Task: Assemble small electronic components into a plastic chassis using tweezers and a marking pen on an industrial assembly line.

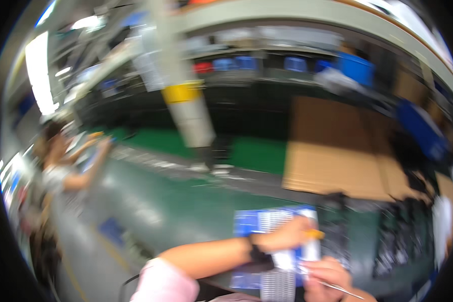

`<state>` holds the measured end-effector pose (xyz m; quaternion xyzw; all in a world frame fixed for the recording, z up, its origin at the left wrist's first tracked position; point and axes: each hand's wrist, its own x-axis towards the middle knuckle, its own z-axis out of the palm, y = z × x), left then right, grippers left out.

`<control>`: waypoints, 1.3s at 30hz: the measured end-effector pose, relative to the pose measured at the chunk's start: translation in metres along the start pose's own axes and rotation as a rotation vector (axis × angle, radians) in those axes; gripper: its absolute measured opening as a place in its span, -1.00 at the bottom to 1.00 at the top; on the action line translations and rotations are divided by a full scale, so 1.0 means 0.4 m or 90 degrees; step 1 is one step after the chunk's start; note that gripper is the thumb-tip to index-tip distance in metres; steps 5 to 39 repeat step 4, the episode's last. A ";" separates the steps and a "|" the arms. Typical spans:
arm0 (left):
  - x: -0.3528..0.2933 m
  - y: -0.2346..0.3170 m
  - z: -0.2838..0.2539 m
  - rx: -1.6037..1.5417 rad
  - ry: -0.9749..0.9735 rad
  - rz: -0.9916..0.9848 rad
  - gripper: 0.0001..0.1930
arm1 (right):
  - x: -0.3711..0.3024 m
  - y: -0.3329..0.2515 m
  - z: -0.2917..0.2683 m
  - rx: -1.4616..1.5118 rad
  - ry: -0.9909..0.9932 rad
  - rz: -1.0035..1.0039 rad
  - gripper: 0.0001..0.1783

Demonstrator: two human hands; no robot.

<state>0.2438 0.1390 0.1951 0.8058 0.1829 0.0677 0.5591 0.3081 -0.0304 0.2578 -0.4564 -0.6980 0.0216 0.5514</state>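
Note:
The picture is blurred by motion. My left hand (287, 234), wearing a black wristband below a pink sleeve, reaches across a blue and white gridded tray (259, 221) and pinches a small orange piece (314, 234) at its fingertips. Just below it, my right hand (327, 274) is closed around a thin metal tool (345, 290) that points to the lower right. The two hands nearly touch over the tray's right side. A white ribbed strip (277, 284) lies at the tray's near end.
Dark trays of black parts (402, 236) sit to the right of the tray. Flat cardboard sheets (337, 156) lie beyond on the green floor (256, 153). A white pillar with a yellow band (186, 105) stands mid-back. Another person (60, 168) works at the left.

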 end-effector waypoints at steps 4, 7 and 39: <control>0.089 0.007 0.110 0.216 0.042 0.068 -0.72 | 0.023 0.015 0.059 0.161 0.049 -0.019 -0.81; 0.089 0.007 0.110 0.216 0.042 0.068 -0.72 | 0.023 0.015 0.059 0.161 0.049 -0.019 -0.81; 0.089 0.007 0.110 0.216 0.042 0.068 -0.72 | 0.023 0.015 0.059 0.161 0.049 -0.019 -0.81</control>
